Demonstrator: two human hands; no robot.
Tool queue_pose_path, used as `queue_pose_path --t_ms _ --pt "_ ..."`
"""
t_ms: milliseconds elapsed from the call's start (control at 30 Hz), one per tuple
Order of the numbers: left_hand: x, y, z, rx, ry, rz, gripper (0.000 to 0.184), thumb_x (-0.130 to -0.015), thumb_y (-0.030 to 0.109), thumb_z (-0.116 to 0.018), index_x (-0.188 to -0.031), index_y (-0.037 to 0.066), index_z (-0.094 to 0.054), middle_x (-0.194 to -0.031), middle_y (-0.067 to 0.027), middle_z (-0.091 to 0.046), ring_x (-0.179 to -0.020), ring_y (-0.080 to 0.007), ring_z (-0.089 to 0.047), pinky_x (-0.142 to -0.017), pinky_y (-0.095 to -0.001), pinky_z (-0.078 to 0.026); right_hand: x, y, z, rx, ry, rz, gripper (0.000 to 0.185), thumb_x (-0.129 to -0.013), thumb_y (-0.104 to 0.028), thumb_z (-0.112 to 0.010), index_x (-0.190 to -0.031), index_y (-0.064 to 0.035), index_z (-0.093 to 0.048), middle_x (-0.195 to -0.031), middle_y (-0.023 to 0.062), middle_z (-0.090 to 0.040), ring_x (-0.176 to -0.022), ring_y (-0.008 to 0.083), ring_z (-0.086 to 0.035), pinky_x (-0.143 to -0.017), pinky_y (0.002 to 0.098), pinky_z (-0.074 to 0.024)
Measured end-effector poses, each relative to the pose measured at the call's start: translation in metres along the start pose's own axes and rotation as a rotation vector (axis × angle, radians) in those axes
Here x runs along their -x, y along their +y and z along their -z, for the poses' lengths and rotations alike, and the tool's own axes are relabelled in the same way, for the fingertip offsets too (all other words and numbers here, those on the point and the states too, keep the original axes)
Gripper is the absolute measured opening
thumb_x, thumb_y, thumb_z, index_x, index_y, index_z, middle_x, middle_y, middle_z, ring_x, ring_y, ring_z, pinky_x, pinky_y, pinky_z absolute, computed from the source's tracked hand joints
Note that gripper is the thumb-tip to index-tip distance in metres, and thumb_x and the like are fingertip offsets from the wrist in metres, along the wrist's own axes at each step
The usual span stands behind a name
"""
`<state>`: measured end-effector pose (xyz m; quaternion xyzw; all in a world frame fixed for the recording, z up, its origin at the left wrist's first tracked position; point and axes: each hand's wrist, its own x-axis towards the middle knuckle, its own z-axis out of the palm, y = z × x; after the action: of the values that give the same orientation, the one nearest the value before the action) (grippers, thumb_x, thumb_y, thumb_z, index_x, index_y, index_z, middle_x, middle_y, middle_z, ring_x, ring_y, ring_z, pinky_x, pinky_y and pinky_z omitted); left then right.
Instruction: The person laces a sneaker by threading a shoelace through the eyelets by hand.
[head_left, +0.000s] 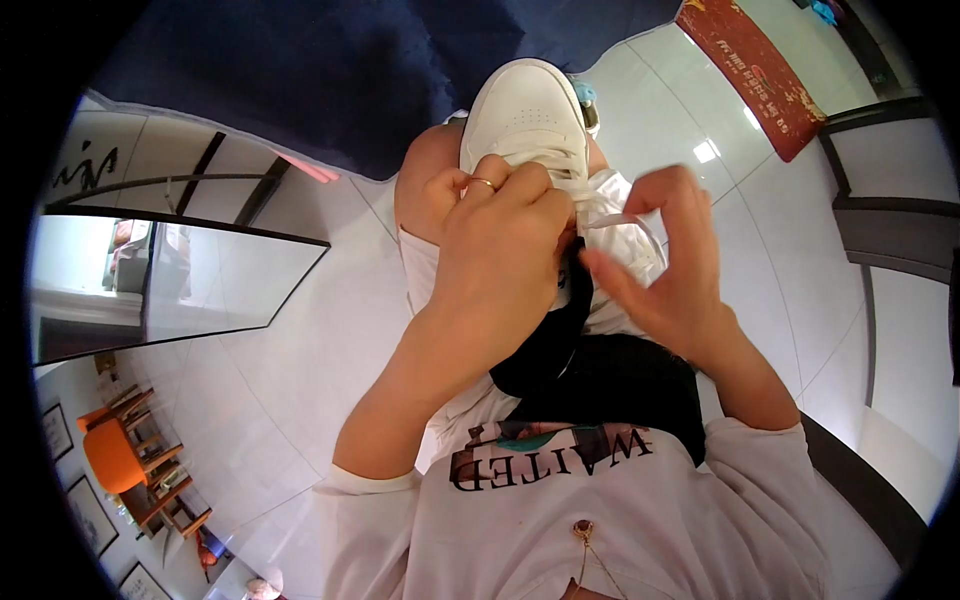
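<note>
A white sneaker (525, 105) points away from me at the top centre, its laces crossing below the perforated toe. My left hand (505, 225), with a ring on one finger, is closed over the lower laces; its fingertips and what they grip are hidden. To its right is my right hand (675, 250), fingers curled and thumb apart from the index finger. A white shoelace (610, 218) runs from the shoe into its curled fingers. Black fabric (545, 350) lies just below my hands.
A dark blue cloth (280, 70) spans the top left. A mirror-like panel (210, 285) stands at left, above an orange chair (113, 455). At the upper right, a red mat (755, 80) lies on the pale tiled floor (270, 390), near dark-framed furniture (895, 235).
</note>
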<state>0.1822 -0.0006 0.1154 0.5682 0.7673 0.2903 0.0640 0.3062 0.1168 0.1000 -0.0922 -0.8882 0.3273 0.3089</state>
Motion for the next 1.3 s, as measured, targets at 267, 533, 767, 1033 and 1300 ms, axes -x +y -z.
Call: queue_pose_path --t_ms 267,533,767,1033,1300 --pt "0.01 0.01 0.017 -0.297 0.081 -0.134 0.011 -0.07 0.002 -0.061 -0.075 0.012 -0.06 -0.081 0.0012 -0.054 -0.09 -0.018 -0.049 -0.083 -0.0378 -0.024 0.009 -0.02 -0.002 -0.207 -0.268 -0.419 0.015 -0.071 -0.005 -0.06 -0.068 0.002 -0.048 -0.054 0.0135 -0.049 -0.044 0.0246 -0.048 -0.045 0.0344 -0.0398" --pt "0.081 -0.014 0.113 -0.87 0.304 0.095 0.01 -0.078 0.008 -0.064 -0.087 0.012 -0.063 -0.084 -0.0023 -0.06 -0.087 -0.0165 -0.054 -0.077 -0.0313 -0.038 0.01 -0.021 0.0 -0.224 -0.291 -0.525 0.014 -0.072 -0.002 -0.059 -0.066 0.0035 -0.047 -0.051 0.0135 -0.048 -0.042 0.0226 -0.046 -0.042 0.0336 -0.0377" --pt "0.226 -0.091 0.215 -0.955 0.712 0.418 0.011 -0.088 0.02 -0.059 -0.086 0.009 -0.063 -0.082 -0.0004 -0.059 -0.076 -0.0115 -0.054 -0.064 -0.0259 -0.046 0.01 -0.022 0.006 -0.197 -0.324 -0.592 0.015 -0.072 -0.003 -0.059 -0.066 0.0033 -0.047 -0.049 0.0116 -0.046 -0.041 0.0195 -0.043 -0.042 0.0329 -0.0358" --pt "0.302 -0.131 0.223 -0.68 0.697 0.988 0.019 -0.088 0.023 -0.059 -0.094 0.005 -0.063 -0.089 -0.0054 -0.061 -0.082 -0.0177 -0.057 -0.075 -0.0314 -0.046 0.011 -0.022 0.001 -0.207 -0.356 -0.561 0.016 -0.073 -0.004 -0.059 -0.064 0.003 -0.048 -0.051 0.0104 -0.047 -0.044 0.0176 -0.043 -0.043 0.0316 -0.0359" --pt "0.223 -0.122 0.161 -0.598 0.179 0.932 0.025 -0.082 0.024 -0.064 -0.103 0.01 -0.063 -0.098 -0.0061 -0.061 -0.088 -0.0176 -0.056 -0.081 -0.0323 -0.045 0.012 -0.013 -0.001 -0.426 -0.14 -0.571 0.014 -0.086 -0.01 -0.057 -0.086 0.0013 -0.049 -0.065 0.0108 -0.052 -0.054 0.0153 -0.048 -0.051 0.0274 -0.0392"
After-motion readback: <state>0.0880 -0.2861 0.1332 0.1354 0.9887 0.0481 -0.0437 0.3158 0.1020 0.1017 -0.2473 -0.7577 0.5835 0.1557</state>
